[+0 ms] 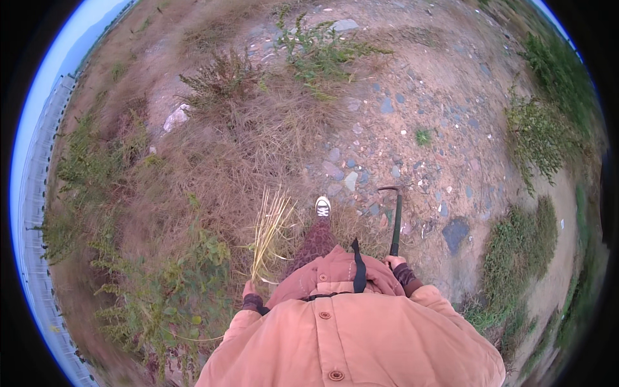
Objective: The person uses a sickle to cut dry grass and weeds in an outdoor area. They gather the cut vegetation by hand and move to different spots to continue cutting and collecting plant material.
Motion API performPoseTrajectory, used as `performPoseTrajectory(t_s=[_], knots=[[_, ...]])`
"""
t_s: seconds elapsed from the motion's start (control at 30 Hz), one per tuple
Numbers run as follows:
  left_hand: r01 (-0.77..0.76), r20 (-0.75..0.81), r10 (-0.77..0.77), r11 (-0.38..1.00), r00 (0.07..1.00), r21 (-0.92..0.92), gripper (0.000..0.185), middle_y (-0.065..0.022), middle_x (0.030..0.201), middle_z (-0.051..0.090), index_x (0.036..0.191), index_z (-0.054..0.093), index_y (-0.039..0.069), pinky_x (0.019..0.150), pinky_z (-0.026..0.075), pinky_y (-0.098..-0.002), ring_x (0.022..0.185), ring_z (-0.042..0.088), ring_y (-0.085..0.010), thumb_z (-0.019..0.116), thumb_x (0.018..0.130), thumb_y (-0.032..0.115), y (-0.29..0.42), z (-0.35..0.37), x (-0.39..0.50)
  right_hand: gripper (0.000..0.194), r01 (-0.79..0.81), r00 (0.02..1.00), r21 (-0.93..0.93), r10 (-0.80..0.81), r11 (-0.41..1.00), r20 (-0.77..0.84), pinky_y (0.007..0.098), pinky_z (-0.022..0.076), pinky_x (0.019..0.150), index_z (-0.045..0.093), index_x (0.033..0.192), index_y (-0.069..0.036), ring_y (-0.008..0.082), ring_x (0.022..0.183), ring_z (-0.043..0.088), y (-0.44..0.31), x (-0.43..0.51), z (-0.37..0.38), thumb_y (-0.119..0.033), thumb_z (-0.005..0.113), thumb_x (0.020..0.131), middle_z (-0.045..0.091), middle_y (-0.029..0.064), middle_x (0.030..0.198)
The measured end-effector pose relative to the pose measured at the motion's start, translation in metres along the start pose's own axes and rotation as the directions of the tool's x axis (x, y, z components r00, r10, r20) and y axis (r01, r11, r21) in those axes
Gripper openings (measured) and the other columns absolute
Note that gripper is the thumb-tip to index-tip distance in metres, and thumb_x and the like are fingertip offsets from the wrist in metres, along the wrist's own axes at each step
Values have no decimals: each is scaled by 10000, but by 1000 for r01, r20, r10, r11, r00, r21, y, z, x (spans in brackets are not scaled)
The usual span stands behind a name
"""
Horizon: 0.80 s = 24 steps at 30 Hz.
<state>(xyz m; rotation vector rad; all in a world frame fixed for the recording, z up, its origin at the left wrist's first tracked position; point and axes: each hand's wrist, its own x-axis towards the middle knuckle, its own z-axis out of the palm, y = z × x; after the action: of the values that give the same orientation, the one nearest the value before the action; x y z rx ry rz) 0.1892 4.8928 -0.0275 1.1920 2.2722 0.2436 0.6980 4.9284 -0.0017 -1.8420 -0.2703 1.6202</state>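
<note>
My left hand (249,289) grips a bundle of dry yellow grass stalks (269,225) by its lower end, the tips fanning out ahead of me. In my right hand (396,261) is the dark green handle of a small sickle (397,223). Its narrow, brownish blade (389,188) sits at the far end of the handle and points left, over stony soil. One canvas shoe (322,206) shows between the two hands, below a patterned trouser leg. A black strap (359,266) hangs at the front of my pinkish jacket (338,334).
Dry matted grass (227,140) covers the ground ahead and left. Leafy weeds (184,275) stand close by my left side. Pebbles and a large dark stone (455,234) lie to the right, near a grass clump (522,251). A pale rock (176,117) lies farther off.
</note>
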Motion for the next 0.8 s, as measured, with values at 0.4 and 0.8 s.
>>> performPoseTrajectory(t_s=[0.4, 0.8], knots=[[19, 142, -20, 1000, 990, 10, 292, -134, 916, 571, 1047, 501, 125, 770, 419, -333, 880, 544, -271, 483, 756, 105, 79, 15, 131, 165, -35, 986, -402, -35, 915, -165, 267, 427, 501, 585, 580, 16, 111, 528, 524, -95, 93, 14, -137, 645, 586, 573, 59, 573], [-89, 123, 84, 995, 989, 34, 252, -153, 866, 574, 1005, 531, 152, 728, 423, -364, 826, 548, -307, 505, 755, 148, 233, 26, 284, 155, 55, 890, -418, -234, 907, -391, 262, 430, 469, 560, 668, -18, 113, 545, 527, -129, 185, -29, -156, 620, 703, 571, 38, 630]])
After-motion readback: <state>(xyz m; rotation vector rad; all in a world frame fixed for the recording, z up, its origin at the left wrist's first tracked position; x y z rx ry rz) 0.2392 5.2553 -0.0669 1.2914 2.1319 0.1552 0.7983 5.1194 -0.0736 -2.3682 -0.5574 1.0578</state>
